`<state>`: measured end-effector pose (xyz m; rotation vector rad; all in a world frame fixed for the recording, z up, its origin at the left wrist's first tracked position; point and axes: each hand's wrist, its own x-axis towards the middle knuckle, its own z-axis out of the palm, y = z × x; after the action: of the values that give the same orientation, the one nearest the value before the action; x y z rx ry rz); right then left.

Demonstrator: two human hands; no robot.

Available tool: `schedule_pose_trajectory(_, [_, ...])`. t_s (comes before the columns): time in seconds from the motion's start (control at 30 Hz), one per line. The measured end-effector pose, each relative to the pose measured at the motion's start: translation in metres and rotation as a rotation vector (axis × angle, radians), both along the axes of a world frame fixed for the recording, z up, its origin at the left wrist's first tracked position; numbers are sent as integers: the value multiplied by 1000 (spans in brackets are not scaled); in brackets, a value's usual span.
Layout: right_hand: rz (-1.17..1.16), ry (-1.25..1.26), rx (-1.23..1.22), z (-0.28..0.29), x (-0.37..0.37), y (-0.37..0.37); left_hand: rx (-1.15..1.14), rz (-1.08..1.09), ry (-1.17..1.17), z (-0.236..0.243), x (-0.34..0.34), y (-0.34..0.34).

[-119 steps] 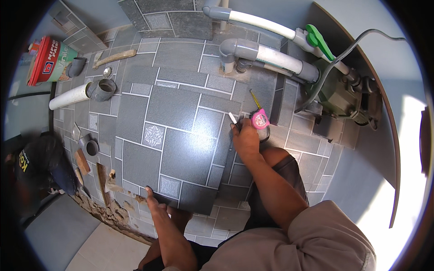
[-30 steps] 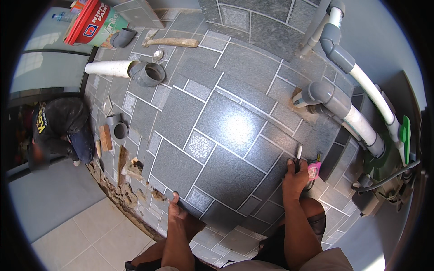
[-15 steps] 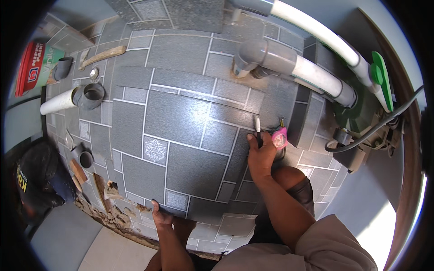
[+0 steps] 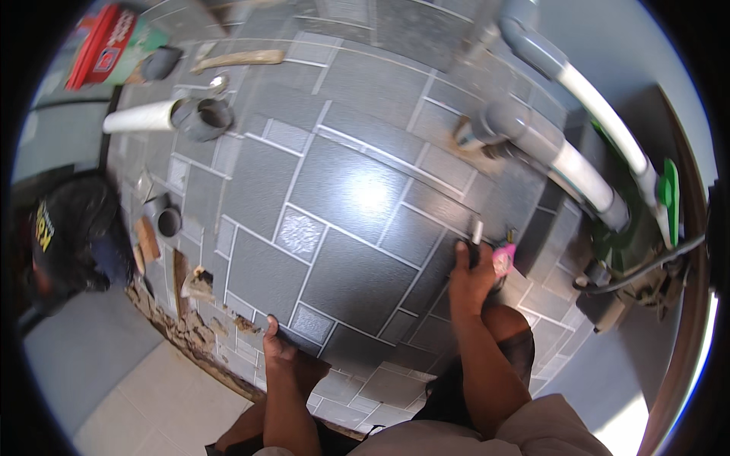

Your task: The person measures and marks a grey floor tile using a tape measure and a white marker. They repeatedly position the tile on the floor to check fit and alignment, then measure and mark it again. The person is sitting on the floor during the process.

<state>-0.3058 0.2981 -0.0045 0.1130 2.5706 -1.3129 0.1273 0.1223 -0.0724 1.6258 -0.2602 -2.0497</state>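
A large grey tile slab [image 4: 350,281] with pale joint lines and a patterned inset lies in front of me. My left hand [image 4: 278,346] grips its near-left edge, thumb on top, fingers mostly underneath. At the slab’s right edge, my right hand [image 4: 471,277] is closed on a dark marker with a white end [image 4: 477,230]. A pink tape measure [image 4: 503,260] is against that hand’s right side; whether I grip it too is unclear. The picture is slightly blurred.
A co-worker in dark clothing [image 4: 80,235] crouches at left. Grey-and-white pipes [image 4: 578,178] and a green pump [image 4: 623,251] stand right. A red-lidded bucket [image 4: 114,49], hammer [image 4: 243,58], loose white pipe [image 4: 137,118] and broken floor edge [image 4: 190,323] border the slab.
Both hands keep their places on the slab as the view swings back and forth. The tape’s yellow blade, long four seconds ago, now shows only as a short stub.
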Motion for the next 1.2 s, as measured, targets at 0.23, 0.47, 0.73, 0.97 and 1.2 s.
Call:
schedule_pose_trajectory(0.23, [365, 411, -179, 64, 7, -50, -16, 187, -81, -21, 23, 11])
schedule_pose_trajectory(0.47, [594, -114, -860, 58, -26, -290, -117, 188, -418, -19, 2, 15])
schedule_pose_trajectory(0.73, [779, -48, -598, 12, -44, -398, -118, 104, -561, 11, -26, 3])
schedule_pose_trajectory(0.97, [837, -6, -545, 7, -44, -404, -98, 76, -619, 19, -27, 4])
schedule_pose_trajectory(1.2, [895, -10, -498, 14, -45, -404, -136, 47, -633, 19, -27, 8])
